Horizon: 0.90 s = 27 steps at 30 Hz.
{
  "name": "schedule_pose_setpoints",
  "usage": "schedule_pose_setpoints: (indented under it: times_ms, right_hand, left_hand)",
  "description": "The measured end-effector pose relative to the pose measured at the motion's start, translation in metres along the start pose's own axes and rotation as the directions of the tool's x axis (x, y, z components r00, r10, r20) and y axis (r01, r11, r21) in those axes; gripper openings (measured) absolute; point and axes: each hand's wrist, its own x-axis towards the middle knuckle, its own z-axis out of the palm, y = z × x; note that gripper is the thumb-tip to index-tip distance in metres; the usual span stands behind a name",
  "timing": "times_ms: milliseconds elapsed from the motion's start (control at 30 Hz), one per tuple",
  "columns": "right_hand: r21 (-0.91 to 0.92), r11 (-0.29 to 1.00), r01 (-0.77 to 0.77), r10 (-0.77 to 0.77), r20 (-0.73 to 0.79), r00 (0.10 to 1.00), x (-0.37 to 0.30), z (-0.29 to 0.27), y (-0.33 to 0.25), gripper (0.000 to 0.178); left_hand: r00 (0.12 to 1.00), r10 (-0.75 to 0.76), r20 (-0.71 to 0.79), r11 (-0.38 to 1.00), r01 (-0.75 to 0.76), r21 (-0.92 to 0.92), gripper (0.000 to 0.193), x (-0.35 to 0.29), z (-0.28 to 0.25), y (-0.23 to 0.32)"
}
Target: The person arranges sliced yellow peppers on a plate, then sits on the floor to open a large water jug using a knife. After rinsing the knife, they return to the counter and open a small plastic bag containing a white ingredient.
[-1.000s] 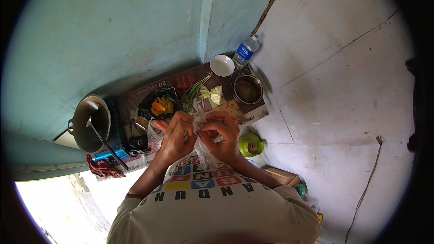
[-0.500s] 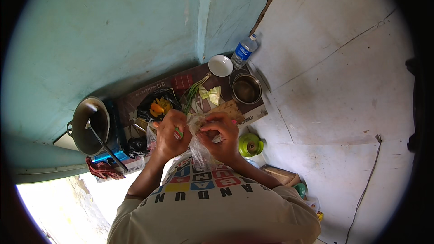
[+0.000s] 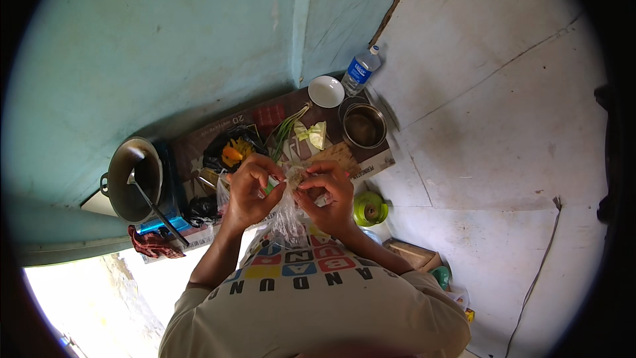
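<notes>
A clear plastic bag [image 3: 289, 224] hangs between my hands, in front of my shirt. Its upper part is bunched around a small pale brownish clump [image 3: 296, 176] whose kind I cannot make out. My left hand [image 3: 253, 192] is closed, thumb and fingertips pinching the bag's left edge. Something slim and green [image 3: 269, 188] shows at its palm, mostly covered by the fingers. My right hand [image 3: 326, 197] is closed too, its fingertips gripping the bag's top from the right. Just beyond the hands lies a wooden cutting board [image 3: 336, 155], partly covered by them.
The low table bears cabbage pieces [image 3: 313, 134], green onions [image 3: 286, 124], a black bag of orange and yellow food [image 3: 233, 152], a white bowl [image 3: 326, 91], a metal pot [image 3: 364, 125] and a water bottle [image 3: 361, 69]. Left stands a wok [image 3: 136, 189] with a ladle. A green gas cylinder [image 3: 370, 209] stands right.
My left hand has turned, its fingers now stretching toward the bag's top. The clump in the bag shows more plainly between both hands' fingertips. The view has shifted slightly.
</notes>
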Motion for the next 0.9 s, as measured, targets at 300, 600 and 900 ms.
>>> schedule_pose_setpoints:
  times_ms: [300, 600, 900]
  right_hand:
    - [-0.098, 0.994, 0.044, -0.044, 0.006, 0.999, 0.004, 0.000, -0.007, 0.021]
    - [-0.154, 0.986, 0.064, -0.070, -0.029, 0.997, 0.003, -0.002, -0.005, 0.018]
    - [-0.137, 0.989, 0.047, -0.058, -0.082, 0.995, 0.004, -0.002, -0.002, 0.017]
  left_hand:
    - [0.998, -0.044, 0.043, 0.999, 0.044, 0.012, 0.039, 0.004, 0.005, 0.009]
    - [0.996, -0.082, -0.036, 0.990, 0.085, 0.109, 0.031, 0.005, 0.001, 0.008]
    - [0.968, -0.218, 0.124, 0.943, 0.176, 0.284, 0.027, 0.016, -0.003, 0.024]
